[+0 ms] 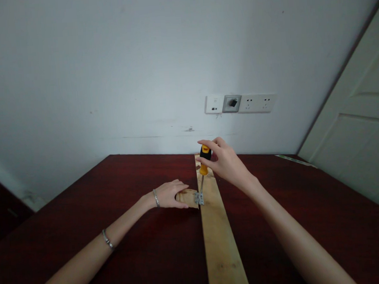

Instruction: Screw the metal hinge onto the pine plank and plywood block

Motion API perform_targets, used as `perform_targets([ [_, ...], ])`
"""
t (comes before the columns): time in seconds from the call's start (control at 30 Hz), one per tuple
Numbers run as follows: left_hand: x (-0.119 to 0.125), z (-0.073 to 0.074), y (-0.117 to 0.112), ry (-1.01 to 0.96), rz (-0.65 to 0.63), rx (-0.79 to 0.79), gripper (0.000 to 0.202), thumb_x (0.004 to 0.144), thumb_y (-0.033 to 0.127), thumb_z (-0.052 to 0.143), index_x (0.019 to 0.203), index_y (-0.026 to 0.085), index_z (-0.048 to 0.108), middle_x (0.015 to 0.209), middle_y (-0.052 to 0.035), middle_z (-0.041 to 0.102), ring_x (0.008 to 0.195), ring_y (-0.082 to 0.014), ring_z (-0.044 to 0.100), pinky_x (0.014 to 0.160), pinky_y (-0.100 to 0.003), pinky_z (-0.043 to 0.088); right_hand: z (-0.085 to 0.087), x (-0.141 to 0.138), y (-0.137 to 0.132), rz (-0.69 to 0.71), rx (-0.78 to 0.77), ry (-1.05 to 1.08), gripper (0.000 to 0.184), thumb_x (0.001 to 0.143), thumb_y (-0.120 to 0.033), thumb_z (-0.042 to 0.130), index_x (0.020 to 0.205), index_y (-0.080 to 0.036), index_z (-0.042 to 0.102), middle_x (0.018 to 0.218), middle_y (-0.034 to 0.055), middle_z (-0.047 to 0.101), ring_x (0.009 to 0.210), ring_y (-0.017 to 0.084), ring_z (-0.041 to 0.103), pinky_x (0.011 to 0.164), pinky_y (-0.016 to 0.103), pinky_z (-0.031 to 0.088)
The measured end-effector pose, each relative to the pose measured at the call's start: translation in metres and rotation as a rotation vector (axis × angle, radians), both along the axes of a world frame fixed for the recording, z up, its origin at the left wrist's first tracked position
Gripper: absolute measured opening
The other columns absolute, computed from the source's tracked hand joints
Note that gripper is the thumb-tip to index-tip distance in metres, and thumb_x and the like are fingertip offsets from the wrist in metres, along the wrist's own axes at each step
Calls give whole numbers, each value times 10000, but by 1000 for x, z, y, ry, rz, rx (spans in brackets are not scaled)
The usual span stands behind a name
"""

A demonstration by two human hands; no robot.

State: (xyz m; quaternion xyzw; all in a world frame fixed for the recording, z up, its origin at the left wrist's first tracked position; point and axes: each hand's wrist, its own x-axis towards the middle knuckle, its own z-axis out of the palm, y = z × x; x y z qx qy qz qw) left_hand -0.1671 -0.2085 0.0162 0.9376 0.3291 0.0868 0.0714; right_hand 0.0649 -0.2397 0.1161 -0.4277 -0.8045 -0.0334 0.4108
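My right hand [223, 159] is closed around the yellow and black handle of a screwdriver [204, 169]. Its shaft slants down to a metal hinge [199, 198]. One leaf of the hinge lies on a long wooden board [217, 231], the other on a short wood block [187, 198] at the board's left side. My left hand [172, 194] grips the block's left end between thumb and fingers. The exact contact of the screwdriver tip, and any screw under it, is too small to make out.
The board rests lengthwise on a dark red table [145, 253], its far end near the white wall [139, 76]. Wall sockets [254, 103] sit above the table's back edge. A thin pale strip [294, 160] lies at the back right, beside a white door [362, 104].
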Motion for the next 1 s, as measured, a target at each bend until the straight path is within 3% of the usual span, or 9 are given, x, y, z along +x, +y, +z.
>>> perform_targets([
  [0.1, 0, 0, 0, -7, -3, -3, 660, 703, 534, 668, 1211, 136, 530, 1050, -115, 599, 964, -250, 561, 855, -347, 460, -1, 1, 2, 22, -4, 21, 427, 814, -349, 580, 1223, -238, 522, 964, 75, 513, 707, 167, 558, 741, 378, 507],
  [0.3, 1, 1, -1, -11, -5, 1, 662, 701, 524, 677, 1215, 134, 528, 1056, -117, 600, 984, -261, 557, 862, -360, 460, 0, -2, 0, 109, -5, 37, 473, 794, -179, 502, 1262, -231, 456, 1056, 86, 536, 913, 212, 575, 779, 371, 511],
  [0.5, 2, 3, -2, 13, 3, -13, 666, 705, 512, 678, 1212, 107, 527, 1055, -126, 595, 970, -253, 561, 855, -344, 464, 0, -1, -1, 22, 0, 7, 379, 816, -356, 572, 1182, -256, 551, 1072, 84, 485, 789, 179, 583, 710, 357, 528],
  [0.63, 1, 1, -1, 0, -1, 5, 669, 702, 526, 673, 1221, 132, 522, 1062, -119, 595, 972, -252, 563, 853, -345, 463, -1, -1, 1, 56, 1, 29, 437, 816, -272, 555, 1247, -242, 489, 1043, 81, 507, 867, 201, 578, 768, 377, 524],
  [0.8, 1, 0, -1, 7, 17, 3, 684, 695, 525, 680, 1229, 128, 520, 1081, -124, 591, 983, -259, 567, 861, -351, 464, -2, -4, 0, 107, 41, 23, 466, 792, -203, 534, 1253, -225, 474, 1176, 102, 475, 1001, 224, 541, 787, 369, 526],
  [0.93, 2, 2, -2, 13, 11, -1, 680, 702, 516, 678, 1230, 117, 519, 1081, -126, 593, 990, -257, 561, 863, -348, 464, -4, -3, 1, 42, 34, -11, 393, 816, -358, 576, 1193, -251, 544, 1115, 95, 459, 849, 195, 558, 721, 367, 534],
  [1.0, 2, 3, -2, 21, 13, -1, 675, 705, 510, 677, 1228, 112, 520, 1080, -127, 594, 989, -256, 559, 858, -346, 466, -4, -2, 1, 40, 19, -16, 386, 828, -362, 567, 1199, -262, 539, 1068, 82, 472, 781, 174, 555, 713, 369, 533],
])
